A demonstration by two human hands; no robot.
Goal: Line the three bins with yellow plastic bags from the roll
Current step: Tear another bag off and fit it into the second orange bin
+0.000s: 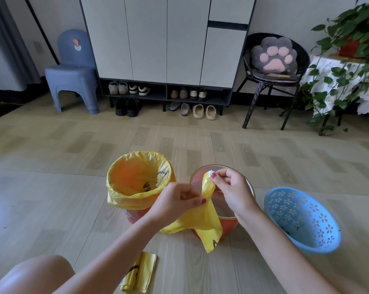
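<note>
Three bins stand on the floor in a row. The left orange bin (pixel 136 215) wears a yellow bag (pixel 124 194) folded over its rim. Over the unlined middle orange bin (pixel 230 225) I hold a folded yellow bag (pixel 202 221). My left hand (pixel 177 200) pinches its upper edge, and my right hand (pixel 230 187) pinches the top corner just beside it. The bag's lower part hangs down in front of that bin. The blue perforated bin (pixel 302 219) on the right is bare and tilted. The flattened roll of yellow bags (pixel 140 272) lies on the floor near me.
My bare knee (pixel 32 274) is at the lower left. Farther back stand a blue stool (pixel 73 85), a shoe cabinet (pixel 168 39) with shoes under it, a black chair (pixel 274 81) with a paw cushion, and a plant table (pixel 349 85).
</note>
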